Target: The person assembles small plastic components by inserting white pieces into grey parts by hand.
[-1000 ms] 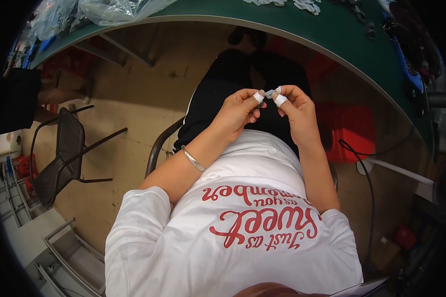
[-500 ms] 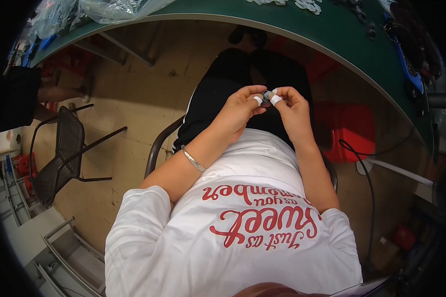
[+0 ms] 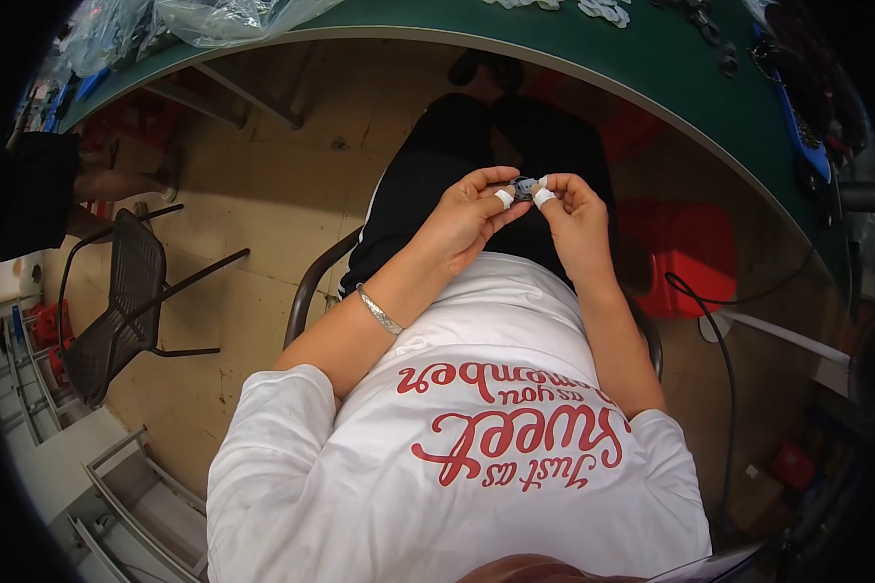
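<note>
Grey and dark, with a glint of metal, the small part (image 3: pixel 523 188) sits pinched between your two hands above your lap, just short of the green table (image 3: pixel 671 68) edge at twelve o'clock. It is too small and too covered to tell its exact shape; only a short stretch shows between the white-taped fingertips (image 3: pixel 504 197).

Your left hand (image 3: pixel 472 216) closes on it from nine o'clock, thumb and forefinger pressed to its near end. Your right hand (image 3: pixel 574 214) closes on it from three o'clock, fingers curled, the taped tip bearing on the other end. Both grips look firm, and the work in hand reads as fitting or pressing two bits of the piece together. The next move would call for steady, even pressure and keeping the ends in line, since little of the part is free to see.

Further out, a silver bracelet (image 3: pixel 379 311) rings your left wrist at seven o'clock. A red crate (image 3: pixel 676 257) stands on the floor at four o'clock, and a black mesh chair (image 3: pixel 117 311) stands well apart at eight o'clock.
</note>
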`<state>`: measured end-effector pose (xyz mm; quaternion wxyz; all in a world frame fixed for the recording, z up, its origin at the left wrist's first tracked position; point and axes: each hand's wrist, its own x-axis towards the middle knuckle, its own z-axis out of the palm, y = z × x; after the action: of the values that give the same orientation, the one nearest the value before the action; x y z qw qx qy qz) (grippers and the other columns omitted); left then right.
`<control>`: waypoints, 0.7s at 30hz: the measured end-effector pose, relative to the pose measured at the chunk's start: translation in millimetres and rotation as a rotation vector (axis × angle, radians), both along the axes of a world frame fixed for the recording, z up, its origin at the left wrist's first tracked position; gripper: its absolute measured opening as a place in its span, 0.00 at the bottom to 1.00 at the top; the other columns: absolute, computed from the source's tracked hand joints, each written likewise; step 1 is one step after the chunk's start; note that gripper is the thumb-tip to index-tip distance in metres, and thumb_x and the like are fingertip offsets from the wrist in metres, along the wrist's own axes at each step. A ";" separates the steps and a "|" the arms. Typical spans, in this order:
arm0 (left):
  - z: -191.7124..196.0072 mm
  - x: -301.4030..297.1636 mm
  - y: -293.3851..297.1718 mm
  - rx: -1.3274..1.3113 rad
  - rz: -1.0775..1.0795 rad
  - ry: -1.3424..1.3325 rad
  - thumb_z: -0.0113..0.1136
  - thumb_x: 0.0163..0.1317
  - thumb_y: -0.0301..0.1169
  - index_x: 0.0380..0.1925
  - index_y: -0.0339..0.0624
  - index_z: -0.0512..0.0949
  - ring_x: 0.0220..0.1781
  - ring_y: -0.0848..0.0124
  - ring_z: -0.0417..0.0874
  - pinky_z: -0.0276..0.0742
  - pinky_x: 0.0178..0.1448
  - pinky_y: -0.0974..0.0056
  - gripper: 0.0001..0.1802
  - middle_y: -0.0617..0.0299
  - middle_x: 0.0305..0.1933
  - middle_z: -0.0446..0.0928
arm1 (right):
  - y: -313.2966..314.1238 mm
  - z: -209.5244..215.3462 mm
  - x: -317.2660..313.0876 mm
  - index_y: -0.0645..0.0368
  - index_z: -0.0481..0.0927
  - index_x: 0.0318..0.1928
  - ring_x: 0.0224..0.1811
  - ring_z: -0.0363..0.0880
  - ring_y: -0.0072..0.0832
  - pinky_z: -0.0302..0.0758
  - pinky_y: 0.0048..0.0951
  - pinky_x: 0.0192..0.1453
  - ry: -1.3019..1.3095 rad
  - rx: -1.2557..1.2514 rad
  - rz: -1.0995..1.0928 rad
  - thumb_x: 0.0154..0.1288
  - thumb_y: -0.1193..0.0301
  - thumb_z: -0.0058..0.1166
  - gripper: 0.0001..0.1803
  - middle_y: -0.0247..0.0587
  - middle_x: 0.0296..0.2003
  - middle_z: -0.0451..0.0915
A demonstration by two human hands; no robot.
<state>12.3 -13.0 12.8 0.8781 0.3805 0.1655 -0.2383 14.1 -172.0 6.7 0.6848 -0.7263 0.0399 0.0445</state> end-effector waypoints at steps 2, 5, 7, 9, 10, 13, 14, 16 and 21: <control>-0.3 -1.0 -1.3 -0.001 0.008 0.007 0.47 0.65 0.17 0.53 0.32 0.67 0.49 0.69 0.80 0.80 0.57 0.69 0.16 0.54 0.49 0.74 | 1.0 -0.9 -0.6 0.65 0.77 0.39 0.28 0.71 0.12 0.67 0.14 0.34 0.050 -0.025 -0.028 0.63 0.78 0.54 0.05 0.30 0.31 0.77; -3.7 -3.0 -4.1 0.000 0.040 -0.002 0.47 0.63 0.15 0.53 0.32 0.68 0.47 0.70 0.80 0.80 0.55 0.71 0.17 0.54 0.49 0.75 | 6.0 5.6 -2.5 0.64 0.77 0.39 0.28 0.69 0.10 0.65 0.14 0.31 0.160 0.116 -0.039 0.63 0.78 0.53 0.05 0.29 0.30 0.76; -4.3 -3.3 -5.4 0.002 0.059 -0.018 0.47 0.63 0.14 0.53 0.33 0.68 0.47 0.71 0.80 0.80 0.55 0.71 0.18 0.55 0.48 0.76 | 9.5 9.4 -3.2 0.64 0.76 0.39 0.28 0.68 0.10 0.65 0.14 0.30 0.192 0.173 -0.058 0.62 0.78 0.53 0.05 0.29 0.29 0.76; -4.4 -3.6 -6.0 0.024 0.056 -0.049 0.48 0.63 0.14 0.52 0.33 0.69 0.46 0.72 0.80 0.79 0.55 0.72 0.17 0.56 0.47 0.76 | 8.9 9.6 -2.8 0.63 0.76 0.38 0.27 0.67 0.10 0.64 0.15 0.30 0.226 0.230 -0.077 0.62 0.77 0.54 0.05 0.29 0.29 0.75; -4.2 -4.0 -6.3 0.024 0.056 -0.048 0.48 0.63 0.14 0.52 0.33 0.69 0.46 0.72 0.80 0.79 0.55 0.72 0.17 0.56 0.47 0.76 | 6.6 8.2 -1.5 0.63 0.76 0.38 0.27 0.67 0.11 0.64 0.15 0.29 0.285 0.220 -0.068 0.61 0.77 0.54 0.05 0.28 0.28 0.74; -4.0 -4.9 -6.8 0.060 0.040 -0.060 0.50 0.63 0.17 0.51 0.32 0.70 0.47 0.73 0.80 0.79 0.56 0.72 0.15 0.57 0.46 0.77 | 3.4 -0.6 1.3 0.61 0.75 0.37 0.25 0.66 0.12 0.64 0.16 0.28 0.373 0.244 -0.067 0.59 0.76 0.55 0.05 0.28 0.26 0.73; -5.0 -4.9 -6.7 0.078 0.042 -0.066 0.51 0.63 0.17 0.50 0.32 0.70 0.46 0.73 0.80 0.79 0.56 0.71 0.15 0.57 0.45 0.77 | 3.1 -2.6 2.0 0.60 0.75 0.36 0.25 0.65 0.12 0.64 0.16 0.28 0.401 0.279 -0.075 0.59 0.75 0.55 0.05 0.27 0.26 0.72; -8.3 -5.4 -5.9 0.097 0.044 -0.071 0.51 0.63 0.17 0.50 0.33 0.70 0.46 0.73 0.81 0.79 0.56 0.71 0.14 0.57 0.44 0.77 | 3.9 -2.9 3.2 0.60 0.75 0.37 0.25 0.66 0.12 0.64 0.16 0.28 0.446 0.315 -0.071 0.59 0.75 0.55 0.05 0.27 0.26 0.73; -10.3 -3.4 -2.2 0.208 0.036 -0.049 0.54 0.62 0.19 0.46 0.32 0.70 0.43 0.73 0.81 0.80 0.54 0.71 0.12 0.58 0.39 0.77 | 3.5 0.6 2.2 0.59 0.76 0.40 0.25 0.67 0.12 0.65 0.16 0.29 0.483 0.298 0.025 0.61 0.75 0.54 0.06 0.27 0.26 0.73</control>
<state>8.9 -15.2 2.5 0.8417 0.4724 0.1745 -0.1947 16.4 -168.5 7.4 0.7541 -0.5863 0.1860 0.2302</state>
